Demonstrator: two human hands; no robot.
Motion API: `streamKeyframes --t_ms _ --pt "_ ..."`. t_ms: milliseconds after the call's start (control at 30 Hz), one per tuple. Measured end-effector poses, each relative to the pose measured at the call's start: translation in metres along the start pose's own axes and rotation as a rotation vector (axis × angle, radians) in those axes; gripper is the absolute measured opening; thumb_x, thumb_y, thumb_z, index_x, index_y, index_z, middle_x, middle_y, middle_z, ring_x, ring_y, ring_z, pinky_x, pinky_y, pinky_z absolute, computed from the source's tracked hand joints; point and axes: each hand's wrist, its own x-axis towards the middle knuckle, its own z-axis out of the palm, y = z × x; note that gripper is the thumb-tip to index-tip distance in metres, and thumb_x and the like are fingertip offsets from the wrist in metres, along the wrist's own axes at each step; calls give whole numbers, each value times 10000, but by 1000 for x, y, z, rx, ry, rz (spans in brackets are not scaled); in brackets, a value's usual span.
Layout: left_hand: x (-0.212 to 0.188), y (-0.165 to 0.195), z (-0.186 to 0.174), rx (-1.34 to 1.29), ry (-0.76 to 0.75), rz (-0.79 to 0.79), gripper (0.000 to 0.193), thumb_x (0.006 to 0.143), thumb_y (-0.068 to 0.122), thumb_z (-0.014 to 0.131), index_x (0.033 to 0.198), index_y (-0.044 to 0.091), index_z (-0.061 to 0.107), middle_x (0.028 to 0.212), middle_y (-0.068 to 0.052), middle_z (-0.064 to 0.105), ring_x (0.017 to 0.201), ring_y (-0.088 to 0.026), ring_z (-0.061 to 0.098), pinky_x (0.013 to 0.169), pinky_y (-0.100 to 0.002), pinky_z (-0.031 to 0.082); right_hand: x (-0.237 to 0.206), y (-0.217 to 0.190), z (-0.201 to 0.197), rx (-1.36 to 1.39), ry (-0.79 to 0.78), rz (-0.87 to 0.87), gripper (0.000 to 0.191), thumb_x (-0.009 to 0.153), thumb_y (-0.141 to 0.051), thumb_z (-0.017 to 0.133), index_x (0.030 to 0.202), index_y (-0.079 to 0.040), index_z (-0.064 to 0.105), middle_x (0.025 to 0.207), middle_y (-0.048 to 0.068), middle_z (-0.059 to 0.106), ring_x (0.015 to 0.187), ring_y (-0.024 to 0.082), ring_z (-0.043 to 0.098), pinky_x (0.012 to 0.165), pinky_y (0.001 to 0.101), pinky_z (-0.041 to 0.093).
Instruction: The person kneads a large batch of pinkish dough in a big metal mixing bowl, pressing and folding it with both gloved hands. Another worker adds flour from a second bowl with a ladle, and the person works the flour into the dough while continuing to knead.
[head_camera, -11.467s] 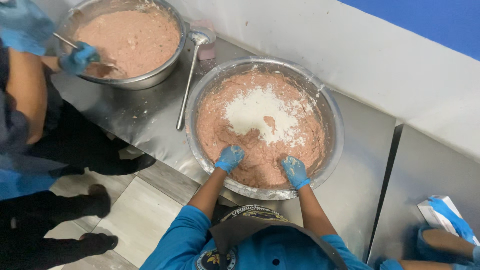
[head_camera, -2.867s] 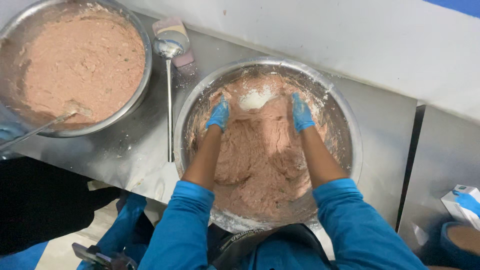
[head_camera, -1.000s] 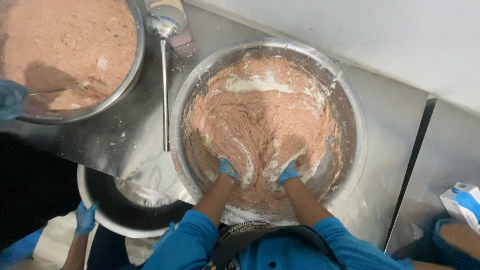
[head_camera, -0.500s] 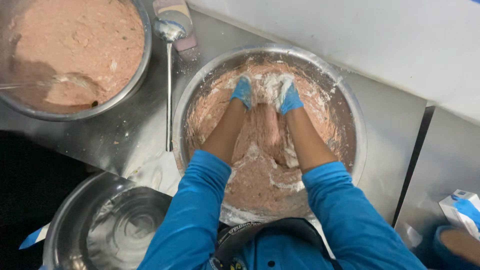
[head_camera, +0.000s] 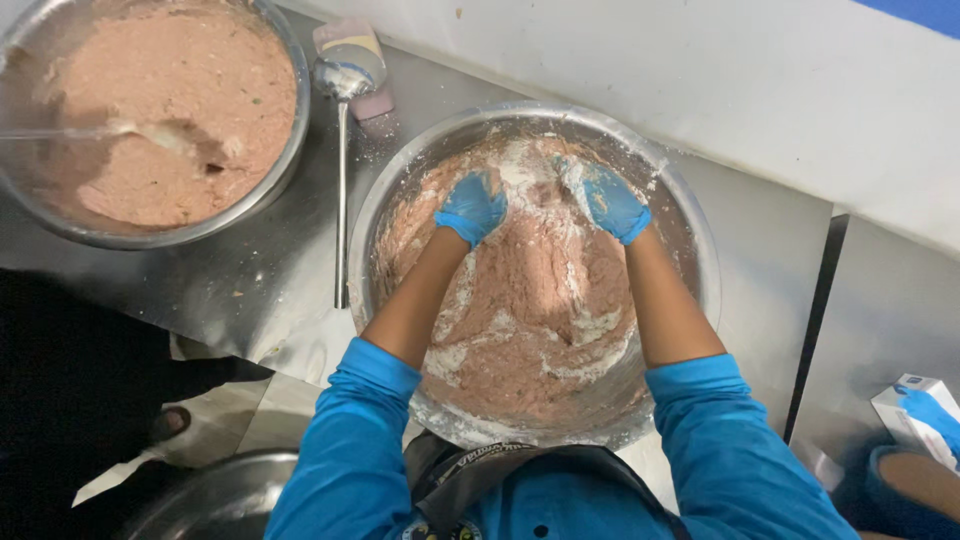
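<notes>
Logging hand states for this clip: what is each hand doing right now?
Left hand: curled shut, pressed into the pink floured paste.
Right hand: open, flat against the same paste.

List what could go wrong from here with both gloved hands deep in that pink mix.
1. The steel bowl looks to overhang the counter's front edge; hard kneading by the left hand and right hand might tip it.
2. Dry white flour sits near the far rim and may spill over.
3. The ladle lies close beside the bowl; an elbow could knock it.

Shiny metal bowl (head_camera: 690, 240), pasty pink mix (head_camera: 530, 320)
</notes>
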Motion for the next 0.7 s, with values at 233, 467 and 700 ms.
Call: streamKeyframes --t_ms 233,467,700 --pt "-17 10 -17 4 157 204 510 944 467 582 1160 13 670 1105 -315 669 1000 -496 630 878 -540 506 -12 -14 -25 -788 -40 -258 431 1059 -195 520 1454 -40 596 1488 179 589 1351 320 540 1170 420 400" --pt "-20 34 -51 -16 -121 40 458 978 435 548 1266 97 658 1219 -259 684 1151 -449 630 1008 -496 505 -27 -75 -11 212 108 88 393 1090 -274 579 1392 -26 626 1359 124 641 1195 204 602 1037 372 512" --pt "-29 17 -24 -575 -80 250 776 886 358 647 1514 -49 438 1357 -252 574 1261 -402 555 1102 -474 443 -44 -49 20 386 165 204 443 1058 -299 548 1417 -41 577 1358 93 632 1177 206 615 997 376 530"
